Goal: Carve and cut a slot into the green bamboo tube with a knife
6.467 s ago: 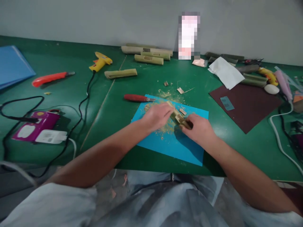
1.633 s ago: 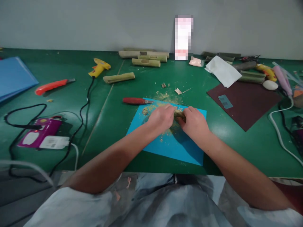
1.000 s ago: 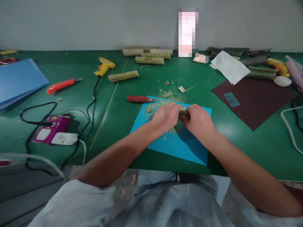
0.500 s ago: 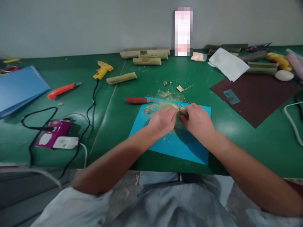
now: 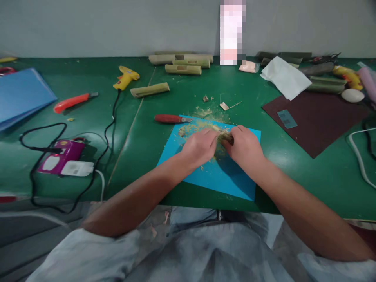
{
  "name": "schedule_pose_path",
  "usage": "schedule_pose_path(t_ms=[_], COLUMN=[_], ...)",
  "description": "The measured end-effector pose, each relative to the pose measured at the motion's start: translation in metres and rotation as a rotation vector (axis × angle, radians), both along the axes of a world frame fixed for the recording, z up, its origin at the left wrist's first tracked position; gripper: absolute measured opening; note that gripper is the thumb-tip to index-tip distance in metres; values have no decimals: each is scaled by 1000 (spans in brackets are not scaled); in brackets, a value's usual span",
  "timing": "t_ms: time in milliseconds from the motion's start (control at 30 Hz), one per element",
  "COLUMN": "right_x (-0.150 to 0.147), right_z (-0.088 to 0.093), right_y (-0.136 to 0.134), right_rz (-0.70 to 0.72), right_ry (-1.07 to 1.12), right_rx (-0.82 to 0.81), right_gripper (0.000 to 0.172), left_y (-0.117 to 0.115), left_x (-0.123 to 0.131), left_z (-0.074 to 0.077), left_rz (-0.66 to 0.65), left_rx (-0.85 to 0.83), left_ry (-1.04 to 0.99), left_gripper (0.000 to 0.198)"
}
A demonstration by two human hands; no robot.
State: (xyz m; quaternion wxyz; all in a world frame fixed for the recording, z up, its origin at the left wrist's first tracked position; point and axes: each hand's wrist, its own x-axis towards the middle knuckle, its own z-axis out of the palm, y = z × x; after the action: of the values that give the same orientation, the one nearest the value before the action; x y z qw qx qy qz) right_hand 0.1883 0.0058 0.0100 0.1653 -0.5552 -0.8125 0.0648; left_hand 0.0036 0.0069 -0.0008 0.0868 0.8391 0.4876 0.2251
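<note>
Over a blue sheet (image 5: pixel 223 184), my left hand (image 5: pixel 201 145) and my right hand (image 5: pixel 246 144) are close together with curled fingers. Between them is a short piece of bamboo (image 5: pixel 226 136), mostly covered by the fingers. My right hand grips its right end; the left fingers are closed around the other end, where details are hidden. Pale shavings and dust (image 5: pixel 195 127) lie scattered on the sheet and beyond its far edge. A red-handled knife (image 5: pixel 169 118) rests across the sheet's far left corner, with a small chip (image 5: pixel 181 132) nearby.
Left stand a yellow glue gun (image 5: pixel 126 78), an orange cutter (image 5: pixel 72 102), a purple power box (image 5: pixel 61 156) with cables and a blue folder (image 5: pixel 23 96). Cut bamboo tubes (image 5: pixel 183 69) lie at the back. A brown sheet (image 5: pixel 314 129) and white paper (image 5: pixel 286 78) are right.
The view has shifted slightly, so the table things appear moved. Both hands keep their hold on the bamboo, which shows a little more between the fingers.
</note>
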Motion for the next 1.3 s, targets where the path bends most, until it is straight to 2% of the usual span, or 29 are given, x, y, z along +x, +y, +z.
schedule_pose_path(t_ms=[167, 433, 700, 900, 1033, 1300], right_x=[0, -1, 10, 25, 24, 20], right_z=[-1, 3, 2, -4, -7, -10], right_y=[0, 0, -9, -9, -6, -7], right_rz=[6, 14, 30, 35, 18, 41], right_ry=[21, -4, 102, 129, 159, 183], right_rx=[25, -52, 6, -21, -94, -62], right_gripper=[6, 7, 5, 8, 18, 19], left_y=[3, -4, 1, 4, -1, 1], left_x=[0, 0, -1, 0, -4, 2], left_z=[0, -1, -6, -7, -5, -5], left_rz=[35, 7, 22, 14, -21, -5], left_rx=[32, 24, 31, 65, 90, 94], left_ry=[27, 26, -38, -79, -102, -16], left_gripper=[27, 29, 29, 26, 23, 26])
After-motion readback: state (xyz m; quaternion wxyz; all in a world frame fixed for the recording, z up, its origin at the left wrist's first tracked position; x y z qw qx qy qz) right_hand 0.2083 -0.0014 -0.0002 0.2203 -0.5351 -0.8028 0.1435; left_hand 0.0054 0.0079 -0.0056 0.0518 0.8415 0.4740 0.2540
